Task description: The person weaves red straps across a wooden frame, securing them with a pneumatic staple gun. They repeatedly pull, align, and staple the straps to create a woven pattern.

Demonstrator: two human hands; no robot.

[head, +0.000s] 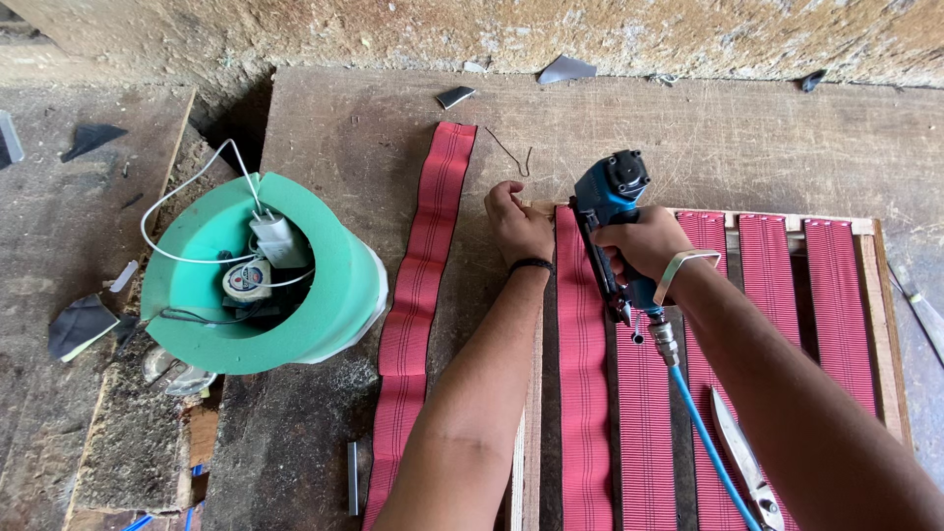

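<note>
Right hand (644, 244) was clenched around the grip of a blue stapler (610, 221), its nose pointed down at the far end of a red strap (582, 374) on the wooden frame (870, 285). A blue hose (703, 428) ran from the stapler's base toward the near edge. Left hand (516, 224) lay just left of the stapler, fingers curled and pressing at the frame's far left corner beside the strap end; whether it pinched the strap could not be told.

The frame sat on a wooden bench (344, 147), right of centre, with further red straps (787, 295) stretched across it side by side, near to far. Scissors (742, 462) lay on the straps near the right forearm.

A loose red strap (423, 295) lay on the bench left of the frame, well apart from both hands. Farther left stood a green tub (324, 305) holding a white cable (187, 197) and small items. Dark scraps (84, 324) lay scattered at the far and left edges.
</note>
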